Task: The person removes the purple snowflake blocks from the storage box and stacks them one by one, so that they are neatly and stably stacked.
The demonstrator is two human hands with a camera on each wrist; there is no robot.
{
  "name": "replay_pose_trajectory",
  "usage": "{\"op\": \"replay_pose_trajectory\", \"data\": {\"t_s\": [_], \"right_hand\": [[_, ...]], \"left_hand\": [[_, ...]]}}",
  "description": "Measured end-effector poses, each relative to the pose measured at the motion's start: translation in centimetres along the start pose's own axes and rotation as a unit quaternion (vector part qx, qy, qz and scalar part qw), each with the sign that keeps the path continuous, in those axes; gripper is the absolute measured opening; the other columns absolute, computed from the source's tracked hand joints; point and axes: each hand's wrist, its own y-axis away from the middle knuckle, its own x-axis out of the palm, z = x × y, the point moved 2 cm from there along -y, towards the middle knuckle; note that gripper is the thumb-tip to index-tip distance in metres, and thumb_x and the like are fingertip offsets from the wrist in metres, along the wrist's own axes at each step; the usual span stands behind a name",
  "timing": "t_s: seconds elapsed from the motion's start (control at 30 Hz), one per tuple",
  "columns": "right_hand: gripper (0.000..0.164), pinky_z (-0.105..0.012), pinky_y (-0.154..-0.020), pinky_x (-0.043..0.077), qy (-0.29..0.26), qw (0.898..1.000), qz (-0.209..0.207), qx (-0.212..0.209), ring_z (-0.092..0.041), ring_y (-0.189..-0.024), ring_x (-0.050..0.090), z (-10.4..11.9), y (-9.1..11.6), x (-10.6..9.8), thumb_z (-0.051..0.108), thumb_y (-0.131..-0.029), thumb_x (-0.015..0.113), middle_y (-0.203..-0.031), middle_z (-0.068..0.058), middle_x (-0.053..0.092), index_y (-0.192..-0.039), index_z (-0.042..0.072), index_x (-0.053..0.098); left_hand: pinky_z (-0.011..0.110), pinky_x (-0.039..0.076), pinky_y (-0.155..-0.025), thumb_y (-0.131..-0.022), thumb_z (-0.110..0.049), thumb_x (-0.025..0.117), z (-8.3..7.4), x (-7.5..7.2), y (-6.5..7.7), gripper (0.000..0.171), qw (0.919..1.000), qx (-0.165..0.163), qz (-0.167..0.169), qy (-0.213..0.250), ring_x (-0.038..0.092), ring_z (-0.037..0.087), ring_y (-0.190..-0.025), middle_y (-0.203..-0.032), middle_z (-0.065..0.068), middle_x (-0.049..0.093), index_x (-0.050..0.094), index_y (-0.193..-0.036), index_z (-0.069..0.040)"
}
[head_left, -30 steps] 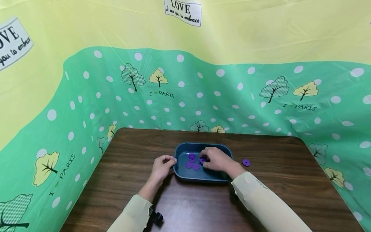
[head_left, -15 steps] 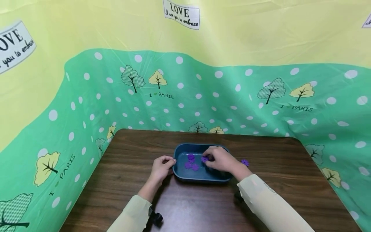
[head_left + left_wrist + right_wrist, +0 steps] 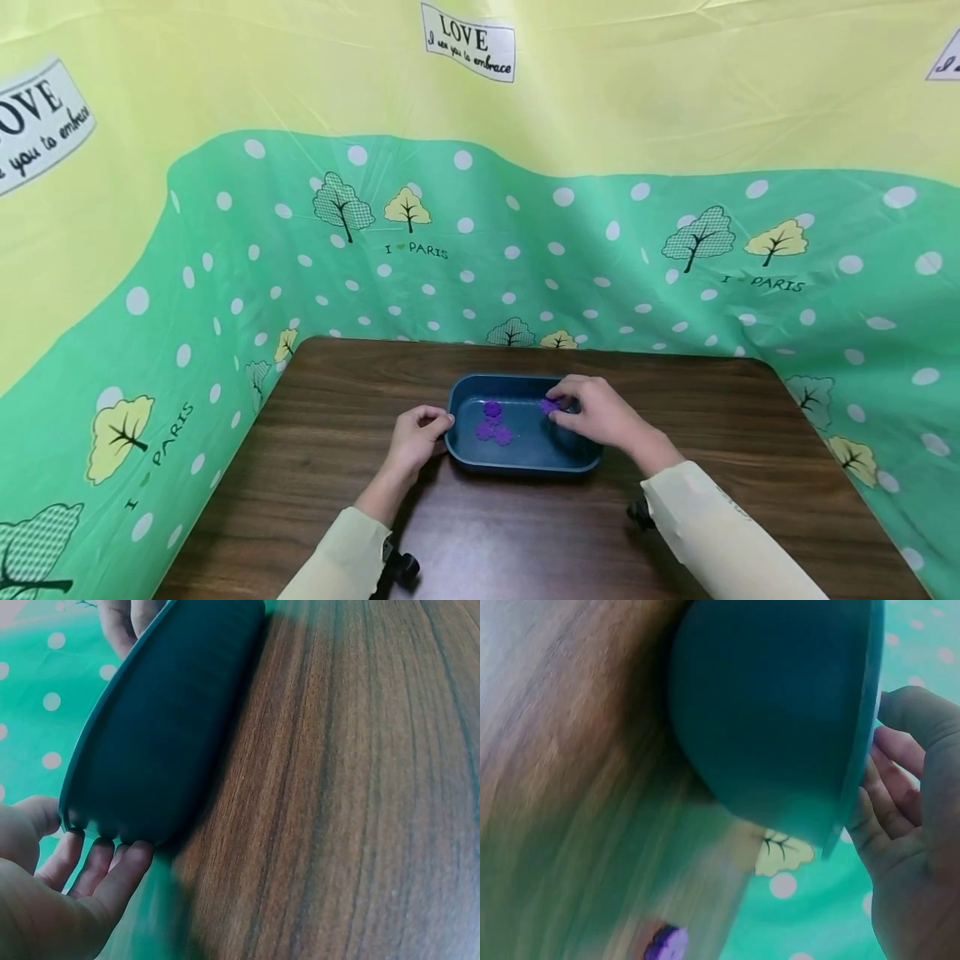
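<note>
A dark blue tray [image 3: 472, 457] stands on the table with three small purple notched discs [image 3: 492, 408] on the left part of its floor. My left hand [image 3: 413, 435] grips the tray's left end, thumb over the rim and fingers against the outer wall in the left wrist view. Over the right part of the tray, my right hand [image 3: 600, 412] pinches another purple notched disc [image 3: 549, 406] between thumb and fingers. The right wrist view shows the tray's outer wall [image 3: 772, 712] in front of the right hand's fingertips, hiding that disc.
One more purple notched disc [image 3: 667, 943] lies on the wooden table outside the tray; the right arm hides it in the head view. A green and yellow printed cloth [image 3: 420, 300] hangs behind and beside the table [image 3: 517, 533].
My right hand has moved right and slightly up within the tray, carrying the pinched disc away from the other three. The left hand keeps its grip on the tray's end.
</note>
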Motion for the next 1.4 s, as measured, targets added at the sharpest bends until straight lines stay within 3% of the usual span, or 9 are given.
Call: {"op": "replay_pose_trajectory", "data": {"t_s": [0.4, 0.7, 1.07, 1.4], "right_hand": [[0.025, -0.036, -0.074, 0.060, -0.004, 0.999, -0.041, 0.021, -0.021, -0.093, 0.067, -1.9, 2.2, -2.5, 0.015, -0.089, 0.080, -0.109, -0.002, 0.073, -0.113, 0.011, 0.076], [0.024, -0.038, -0.071, 0.060, 0.011, 0.996, -0.092, 0.019, -0.022, -0.090, 0.069, -4.7, 4.0, -3.5, 0.011, -0.088, 0.080, -0.105, -0.003, 0.073, -0.111, 0.009, 0.076], [0.021, -0.035, -0.071, 0.057, 0.036, 0.992, -0.085, 0.084, -0.025, -0.091, 0.067, -8.1, 6.4, -3.8, 0.011, -0.089, 0.079, -0.107, -0.011, 0.073, -0.109, 0.006, 0.076], [0.025, -0.061, -0.092, 0.055, 0.030, 0.989, -0.059, 0.134, -0.039, -0.109, 0.066, -9.9, 8.0, -3.1, 0.012, -0.092, 0.076, -0.115, -0.017, 0.072, -0.115, 0.003, 0.074]], "left_hand": [[0.035, 0.063, -0.070, -0.094, -0.004, 0.069, -0.1, -0.1, -0.1, 0.021, 0.9999, 0.006, 0.008, -0.005, 0.064, 0.020, -0.083, -0.089, 0.006, 0.064, 0.066, -0.106, 0.013], [0.032, 0.062, -0.068, -0.091, -0.010, 0.073, -0.1, 0.0, 0.0, 0.020, 1.0000, 0.005, -0.002, -0.006, 0.065, 0.017, -0.084, -0.086, 0.002, 0.065, 0.069, -0.104, 0.006], [0.036, 0.064, -0.071, -0.092, -0.010, 0.073, -0.1, 0.0, 0.0, 0.020, 1.0000, 0.007, 0.001, 0.001, 0.066, 0.017, -0.085, -0.088, 0.002, 0.066, 0.069, -0.104, 0.006], [0.037, 0.064, -0.073, -0.095, -0.006, 0.069, 0.1, 0.0, -0.2, 0.020, 0.9999, 0.008, 0.007, -0.005, 0.065, 0.018, -0.086, -0.089, 0.003, 0.065, 0.067, -0.105, 0.011]]}}
